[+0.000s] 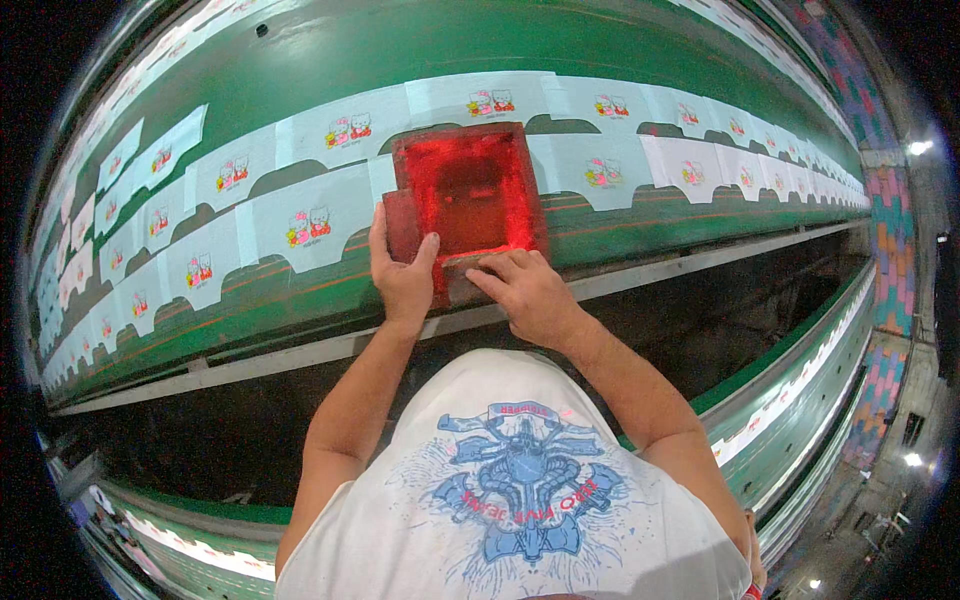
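A red-stained screen printing frame (540,205) lies over the pale blue cut fabric pieces on the green table. My left hand (403,275) grips its left side, where a dark red block (403,225) juts out; the thumb is on top and the fingers run along the outer edge. At the near edge of the frame, my right hand (520,290) is closed with its fingers curled and pressed together. A thin brownish strip shows beside these fingers, but I cannot make out what they hold. The fabric under the frame is hidden.
Fabric pieces (307,225) with small cartoon prints run in two rows along the green table (350,75). A pale rail (640,290) follows its near edge, with a dark gap beyond. Another green table (790,400) stands behind me on the right. A patterned floor strip (890,235) lies far right.
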Demonstrator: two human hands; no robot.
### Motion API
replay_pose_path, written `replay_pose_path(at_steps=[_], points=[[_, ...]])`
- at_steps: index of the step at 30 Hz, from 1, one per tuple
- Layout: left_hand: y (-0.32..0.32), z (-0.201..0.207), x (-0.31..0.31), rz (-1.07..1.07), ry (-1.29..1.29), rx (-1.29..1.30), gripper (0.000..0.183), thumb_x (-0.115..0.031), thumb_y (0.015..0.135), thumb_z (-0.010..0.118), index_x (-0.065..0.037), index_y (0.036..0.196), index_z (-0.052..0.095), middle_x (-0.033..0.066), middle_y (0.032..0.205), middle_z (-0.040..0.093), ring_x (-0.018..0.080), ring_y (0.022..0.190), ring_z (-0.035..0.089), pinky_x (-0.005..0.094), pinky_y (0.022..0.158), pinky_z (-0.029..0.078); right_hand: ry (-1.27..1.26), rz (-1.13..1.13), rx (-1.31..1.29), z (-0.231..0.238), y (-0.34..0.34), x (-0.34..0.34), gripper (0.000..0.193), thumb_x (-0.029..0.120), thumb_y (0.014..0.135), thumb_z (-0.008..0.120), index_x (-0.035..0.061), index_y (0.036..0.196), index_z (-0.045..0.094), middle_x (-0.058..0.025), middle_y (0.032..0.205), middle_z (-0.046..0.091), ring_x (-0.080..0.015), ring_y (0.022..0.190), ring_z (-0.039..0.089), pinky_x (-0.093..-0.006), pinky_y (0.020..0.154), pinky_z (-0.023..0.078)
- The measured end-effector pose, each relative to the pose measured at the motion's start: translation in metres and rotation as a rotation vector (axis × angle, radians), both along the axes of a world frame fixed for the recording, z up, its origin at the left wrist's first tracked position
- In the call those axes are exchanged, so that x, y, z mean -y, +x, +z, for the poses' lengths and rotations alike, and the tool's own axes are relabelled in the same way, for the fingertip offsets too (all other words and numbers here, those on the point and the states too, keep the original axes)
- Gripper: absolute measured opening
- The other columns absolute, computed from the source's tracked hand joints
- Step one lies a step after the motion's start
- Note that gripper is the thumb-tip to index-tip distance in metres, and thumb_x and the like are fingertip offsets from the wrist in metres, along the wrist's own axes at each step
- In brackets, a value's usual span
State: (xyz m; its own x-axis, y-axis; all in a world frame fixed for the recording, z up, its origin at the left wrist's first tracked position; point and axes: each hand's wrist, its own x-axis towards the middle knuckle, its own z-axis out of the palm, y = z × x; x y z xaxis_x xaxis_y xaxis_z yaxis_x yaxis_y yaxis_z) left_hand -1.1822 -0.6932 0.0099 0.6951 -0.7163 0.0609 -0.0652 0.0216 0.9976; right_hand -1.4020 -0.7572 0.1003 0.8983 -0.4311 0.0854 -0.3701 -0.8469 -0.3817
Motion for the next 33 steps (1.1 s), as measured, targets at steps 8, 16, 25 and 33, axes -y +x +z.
replay_pose_path(at_steps=[8,16,25,33], points=[[-0.004,0.013,0.007,-0.012,-0.045,-0.185,0.097,0.013,0.089,0.08,0.003,0.176,0.04,0.0197,0.173,0.054,0.0274,0.156,0.056,0.0425,0.132,0.045,0.091,-0.178,0.269,-0.011,-0.042,0.004,0.055,0.017,0.091,0.091,0.0085,0.143,0.075,-0.0163,0.151,0.07,-0.0398,0.144,0.063,-0.0545,0.122,0.05],[-0.085,0.03,0.043,-0.003,-0.107,0.014,0.098,0.016,0.089,0.078,0.004,0.178,0.038,0.0205,0.173,0.053,0.0273,0.155,0.057,0.0416,0.131,0.046,0.531,-0.52,0.603,-0.041,-0.139,0.041,0.045,0.014,0.097,0.088,0.0063,0.14,0.078,-0.019,0.149,0.074,-0.0388,0.144,0.066,-0.0504,0.126,0.049],[-0.205,0.013,0.124,-0.012,-0.096,0.005,0.1,0.015,0.087,0.08,0.005,0.176,0.038,0.0194,0.17,0.056,0.0269,0.152,0.06,0.0422,0.129,0.05,0.401,-0.489,0.543,-0.045,-0.266,0.108,0.05,0.018,0.097,0.088,0.0101,0.145,0.076,-0.0159,0.153,0.072,-0.0415,0.151,0.059,-0.0549,0.131,0.042],[-0.226,0.013,0.136,0.0,-0.022,0.029,0.098,0.016,0.085,0.079,0.005,0.175,0.041,0.0188,0.167,0.06,0.0271,0.147,0.065,0.0426,0.126,0.053,0.425,-0.373,0.535,-0.045,-0.301,0.133,0.049,0.016,0.096,0.089,0.0106,0.143,0.075,-0.0163,0.155,0.07,-0.0447,0.152,0.057,-0.0568,0.131,0.042]])
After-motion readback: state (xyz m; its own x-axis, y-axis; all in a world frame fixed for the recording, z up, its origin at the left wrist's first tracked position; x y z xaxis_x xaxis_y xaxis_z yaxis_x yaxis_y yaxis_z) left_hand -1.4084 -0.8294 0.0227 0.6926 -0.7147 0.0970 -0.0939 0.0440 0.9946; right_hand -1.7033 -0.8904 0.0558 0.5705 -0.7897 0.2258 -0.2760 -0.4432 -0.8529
